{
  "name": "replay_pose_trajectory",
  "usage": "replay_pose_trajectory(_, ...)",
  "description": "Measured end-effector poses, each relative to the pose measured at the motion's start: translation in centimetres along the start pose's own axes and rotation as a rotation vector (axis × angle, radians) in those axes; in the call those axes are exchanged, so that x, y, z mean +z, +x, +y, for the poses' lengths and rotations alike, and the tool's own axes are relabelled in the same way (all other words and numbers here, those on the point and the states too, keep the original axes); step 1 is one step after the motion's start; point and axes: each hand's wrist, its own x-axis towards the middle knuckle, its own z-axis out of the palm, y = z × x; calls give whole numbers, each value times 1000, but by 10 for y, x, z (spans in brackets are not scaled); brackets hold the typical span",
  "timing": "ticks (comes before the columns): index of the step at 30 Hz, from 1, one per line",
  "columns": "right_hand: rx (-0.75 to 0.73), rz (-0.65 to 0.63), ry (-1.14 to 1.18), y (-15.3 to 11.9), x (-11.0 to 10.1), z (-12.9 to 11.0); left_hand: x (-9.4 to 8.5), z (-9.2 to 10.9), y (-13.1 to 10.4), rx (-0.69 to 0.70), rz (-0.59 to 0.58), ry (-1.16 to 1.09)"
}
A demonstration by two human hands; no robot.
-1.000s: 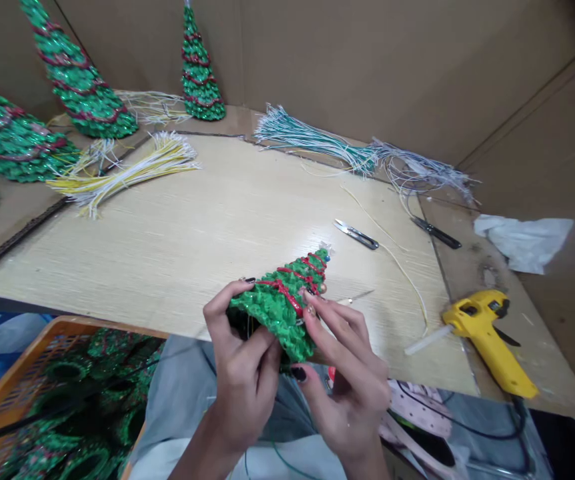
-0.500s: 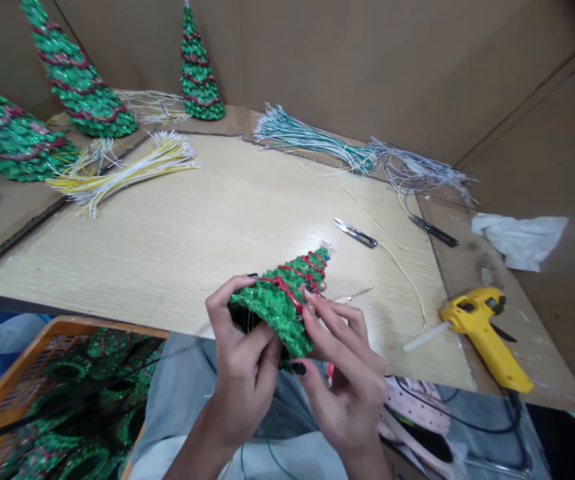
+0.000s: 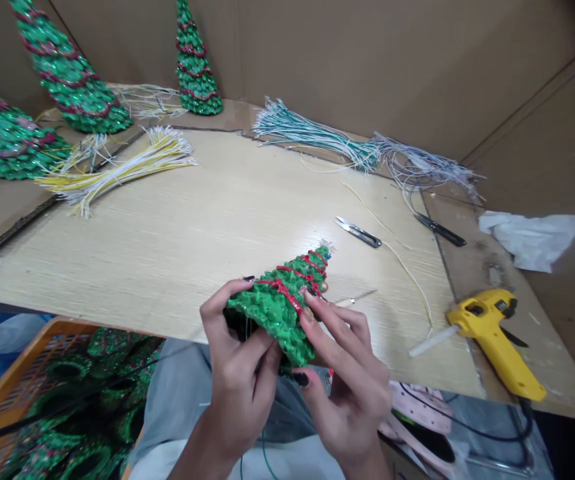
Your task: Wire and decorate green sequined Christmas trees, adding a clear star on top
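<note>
- The small tree (image 3: pixel 267 314) is held tilted over the near edge of the bench (image 3: pixel 207 227), its green surface ruffled and glossy, ringed by smooth red garland, with a clear star-like tip.
- The left hand (image 3: pixel 240 363) has its fingers clasped on the wide, hollow base, some tucked inside the rim.
- The right hand (image 3: pixel 350 383) grasps the tree's other side, two fingertips on the garlanded surface, the thumb by the lower rim.
- Just beyond the right hand lies a thin pointed tool (image 3: pixel 355 300) with a pale handle.
- Slim metal snips (image 3: pixel 358 233) lie farther back, near a loose, curving pale wire (image 3: pixel 410 273).
- To the right rests a yellow plastic glue gun (image 3: pixel 497 340), a translucent rod sticking out of it; behind it is a crumpled white sheet (image 3: pixel 532 240).
- A fanned yellow-and-white wire bundle (image 3: pixel 122 170) lies at left, below tall, bumpy cone-shaped trees (image 3: pixel 80 83).
- An orange lattice crate (image 3: pixel 72 325) holds hollow green cones (image 3: pixel 87 427).
</note>
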Motion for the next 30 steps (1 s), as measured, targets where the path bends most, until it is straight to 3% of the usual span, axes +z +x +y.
replay_pose_trajectory(13, 208, 115, 201, -1, 9, -16, -1, -2, -1, -6, 1, 4)
replay_pose_trajectory(30, 149, 100, 135, 1, 6, -15, -6, -3, 1, -7, -47, -53)
